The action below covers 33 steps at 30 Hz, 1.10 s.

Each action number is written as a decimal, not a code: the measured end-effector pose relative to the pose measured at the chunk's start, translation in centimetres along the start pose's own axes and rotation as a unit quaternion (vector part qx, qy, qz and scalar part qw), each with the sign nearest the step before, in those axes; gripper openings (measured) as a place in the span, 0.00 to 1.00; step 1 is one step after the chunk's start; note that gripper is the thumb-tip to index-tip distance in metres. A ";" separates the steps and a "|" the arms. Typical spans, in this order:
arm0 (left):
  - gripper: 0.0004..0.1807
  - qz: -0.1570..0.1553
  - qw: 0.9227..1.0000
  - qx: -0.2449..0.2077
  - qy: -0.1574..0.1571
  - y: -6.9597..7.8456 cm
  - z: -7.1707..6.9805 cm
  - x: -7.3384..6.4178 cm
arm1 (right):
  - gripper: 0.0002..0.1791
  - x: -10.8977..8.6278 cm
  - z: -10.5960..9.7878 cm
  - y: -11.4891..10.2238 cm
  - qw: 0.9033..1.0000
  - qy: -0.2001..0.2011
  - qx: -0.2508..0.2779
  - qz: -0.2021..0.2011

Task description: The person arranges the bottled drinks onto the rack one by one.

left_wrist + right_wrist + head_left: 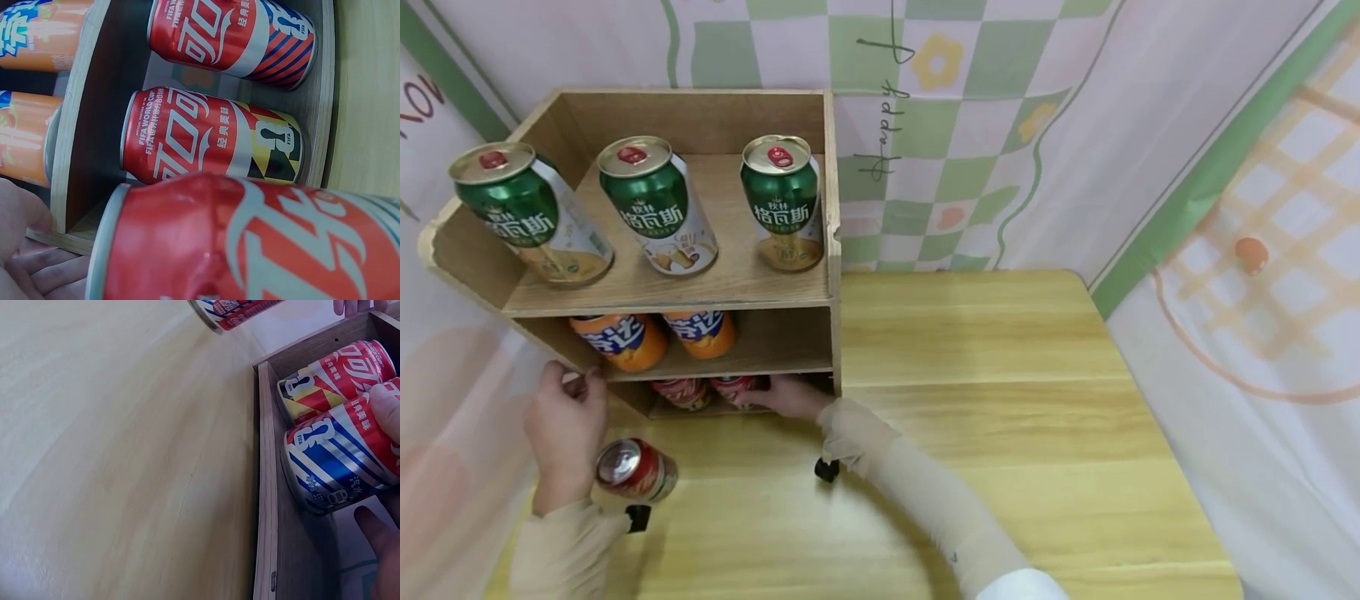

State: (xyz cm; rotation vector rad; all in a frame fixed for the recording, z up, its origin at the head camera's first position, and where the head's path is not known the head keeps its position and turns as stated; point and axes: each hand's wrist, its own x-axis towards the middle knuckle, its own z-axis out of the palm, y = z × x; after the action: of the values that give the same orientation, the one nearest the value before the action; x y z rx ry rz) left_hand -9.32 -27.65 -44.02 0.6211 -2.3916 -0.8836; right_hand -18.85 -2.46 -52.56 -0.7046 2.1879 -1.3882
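A three-level wooden shelf (786, 342) stands on the table. My right hand (792, 397) reaches into its lowest level and holds a red cola can (340, 456) with blue stripes, the thumb across the can's side. Right beside that can stands another cola can (315, 387) with a yellow pattern. At the shelf's lower left edge, my left hand (567, 425) grips the board between thumb and fingers. Just in front of this hand a third cola can (647, 475), dented in the left wrist view, stands on the table.
Three green kvass cans (658, 212) stand spaced apart on the top level. Two orange soda cans (700, 333) occupy the left of the middle level. Wooden tabletop (1000, 433) extends to the right, with patterned cloth (940, 125) behind.
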 end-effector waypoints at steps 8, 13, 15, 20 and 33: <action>0.15 0.000 1.000 -0.013 -0.002 -0.2 0.0 -0.1 | 0.45 -0.2 -0.2 0.1 1.000 -0.011 0.000 0.018; 0.16 0.004 1.000 -0.012 0.000 0.1 -0.1 0.0 | 0.44 -0.1 -0.5 0.1 0.999 -0.005 -0.005 -0.049; 0.16 0.002 1.000 -0.012 0.000 0.1 -0.1 0.0 | 0.44 0.1 -0.5 0.1 0.998 -0.002 -0.012 -0.068; 0.16 0.001 1.000 -0.011 0.004 0.1 0.0 0.0 | 0.43 0.1 -0.6 0.0 0.998 -0.002 -0.020 -0.058; 0.16 0.007 1.000 -0.017 0.007 0.0 0.0 0.0 | 0.43 0.0 -0.3 -0.1 0.999 -0.012 -0.032 0.033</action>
State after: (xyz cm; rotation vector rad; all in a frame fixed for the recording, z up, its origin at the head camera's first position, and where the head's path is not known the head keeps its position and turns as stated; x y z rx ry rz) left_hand -9.30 -27.59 -44.01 0.5953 -2.3617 -0.9094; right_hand -19.01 -2.25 -52.33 -0.6611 2.2244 -1.2761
